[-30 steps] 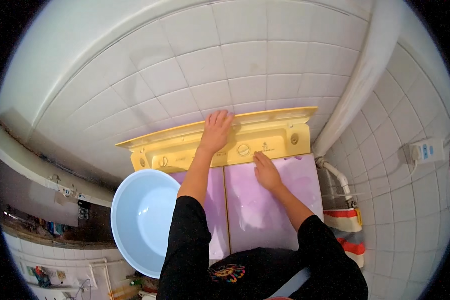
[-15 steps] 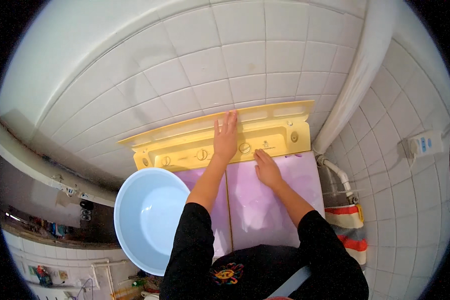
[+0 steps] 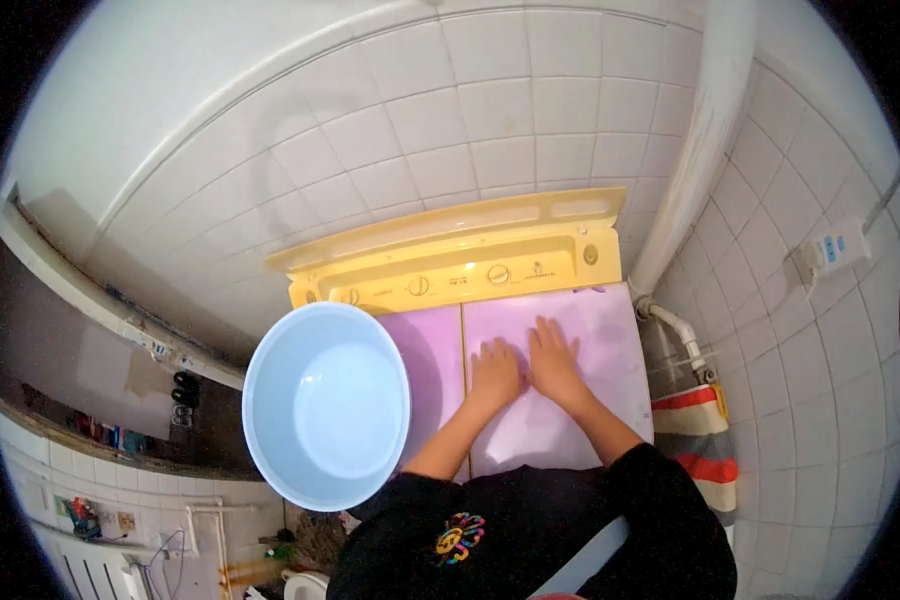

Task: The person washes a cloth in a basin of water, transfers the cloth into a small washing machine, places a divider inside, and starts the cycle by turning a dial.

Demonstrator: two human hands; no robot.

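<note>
Both of my hands rest on the pinkish-purple lid (image 3: 600,330) of a twin-tub washing machine. My left hand (image 3: 495,375) lies flat near the seam between the two lids, fingers stretched forward. Just to its right, my right hand (image 3: 554,362) is also flat with fingers spread, the thumbs close together. Neither hand holds anything. Behind them runs the yellow control panel (image 3: 470,285) with its round knobs, and its long yellow flap (image 3: 450,225) stands raised against the wall. A light blue plastic basin (image 3: 330,405) covers much of the left lid.
A thick white pipe (image 3: 692,150) rises behind the machine's right corner. Near it are a thinner bent pipe (image 3: 682,335) and a striped cloth (image 3: 695,430). A white socket box (image 3: 832,250) is on the tiled right wall. To the left lies a doorway or ledge opening (image 3: 100,350).
My left hand has come down from the raised yellow flap to the lid. My right hand has moved nearer to me, off the panel's edge. The view has shifted slightly.
</note>
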